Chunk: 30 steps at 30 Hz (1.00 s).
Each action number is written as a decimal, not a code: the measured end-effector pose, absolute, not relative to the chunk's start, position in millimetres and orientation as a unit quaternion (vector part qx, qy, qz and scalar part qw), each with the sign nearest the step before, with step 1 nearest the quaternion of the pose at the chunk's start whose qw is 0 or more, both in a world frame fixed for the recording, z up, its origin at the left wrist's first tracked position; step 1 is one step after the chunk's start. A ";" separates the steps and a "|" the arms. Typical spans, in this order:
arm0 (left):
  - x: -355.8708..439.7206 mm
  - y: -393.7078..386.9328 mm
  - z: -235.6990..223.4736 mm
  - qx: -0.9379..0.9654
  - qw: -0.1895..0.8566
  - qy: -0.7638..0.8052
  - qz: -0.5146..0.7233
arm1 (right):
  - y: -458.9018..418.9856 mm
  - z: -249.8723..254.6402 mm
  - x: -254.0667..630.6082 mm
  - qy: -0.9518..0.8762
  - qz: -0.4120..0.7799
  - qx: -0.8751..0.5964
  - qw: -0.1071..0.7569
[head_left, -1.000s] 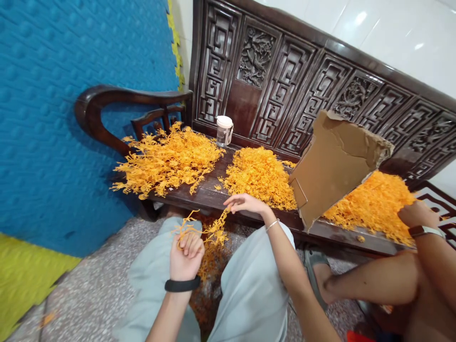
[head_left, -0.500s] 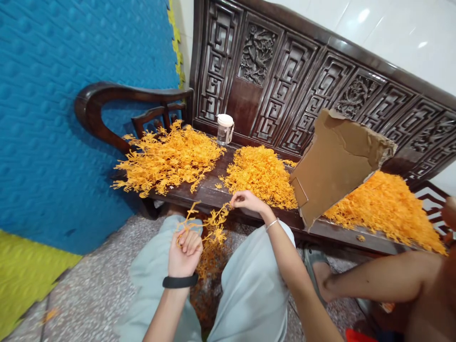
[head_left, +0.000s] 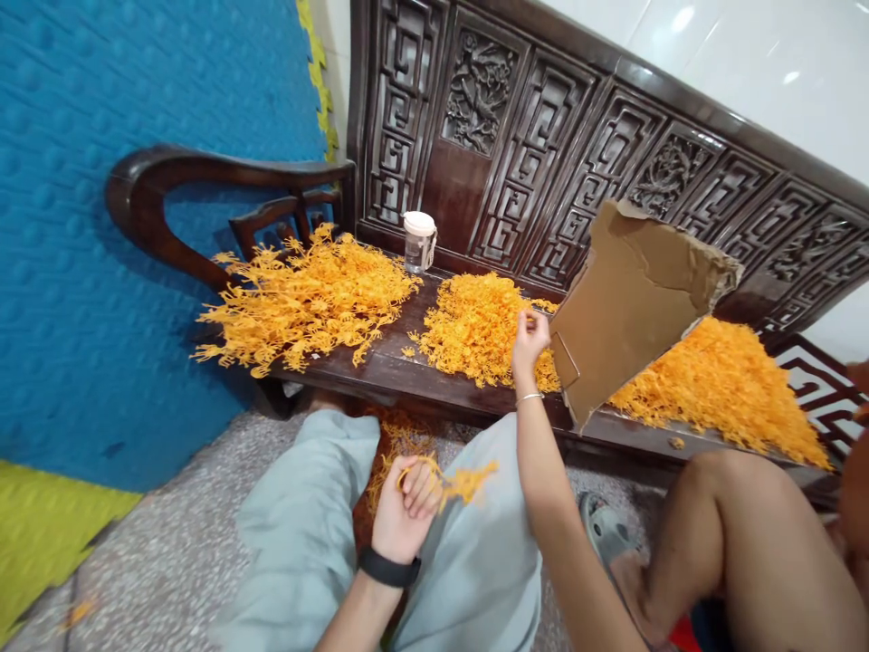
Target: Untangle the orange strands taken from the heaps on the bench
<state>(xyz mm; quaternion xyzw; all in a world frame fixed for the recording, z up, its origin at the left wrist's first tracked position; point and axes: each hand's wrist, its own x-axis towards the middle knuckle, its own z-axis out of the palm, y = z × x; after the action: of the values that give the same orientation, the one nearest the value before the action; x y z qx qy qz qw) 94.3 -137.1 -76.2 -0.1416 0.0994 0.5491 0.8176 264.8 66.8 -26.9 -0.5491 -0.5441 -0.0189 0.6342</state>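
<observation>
My left hand (head_left: pixel 402 514), with a black band on the wrist, is closed round a branched orange plastic strip (head_left: pixel 454 482) held over my lap. My right hand (head_left: pixel 529 337), a thin bracelet on its wrist, is raised over the right edge of the middle orange pile (head_left: pixel 475 324) on the dark wooden bench (head_left: pixel 400 369). Its fingers are pinched together on a small orange piece. A looser pile of branched orange strips (head_left: pixel 305 299) lies on the left of the bench seat. A larger orange pile (head_left: pixel 712 385) lies on the right.
A torn cardboard sheet (head_left: pixel 631 303) leans between the middle and right piles. A small jar with a white lid (head_left: pixel 418 241) stands at the carved bench back. Another person's bare knee (head_left: pixel 733 516) is at the right. Orange bits lie on the floor between my legs (head_left: pixel 390 448).
My right hand has let go of the strip's end at the bench edge and risen to the middle pile. My left hand has dropped toward my lap with the strip.
</observation>
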 end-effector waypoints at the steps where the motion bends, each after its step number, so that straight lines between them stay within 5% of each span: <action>1: 94.4 -137.0 -76.7 -0.146 0.820 0.106 0.544 | 70.4 -25.3 276.3 -0.531 -0.028 -0.552 0.642; 17: 83.8 -127.2 -79.8 -0.118 0.804 0.104 0.573 | 123.4 -28.8 301.0 -0.506 0.026 -0.527 0.682; 25: 80.2 -125.2 -84.0 -0.140 0.789 0.087 0.591 | 110.3 -31.7 298.1 -0.498 -0.121 -0.577 0.636; 30: 73.3 -121.5 -84.5 -0.164 0.769 0.071 0.614 | 81.1 -26.0 277.8 -0.516 -0.064 -0.552 0.653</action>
<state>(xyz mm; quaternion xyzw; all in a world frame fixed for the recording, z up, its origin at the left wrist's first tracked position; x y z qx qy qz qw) 73.3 -121.5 -84.5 -0.1645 0.0713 0.6138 0.7688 277.8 81.1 -26.0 -0.5516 -0.5157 -0.0639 0.6525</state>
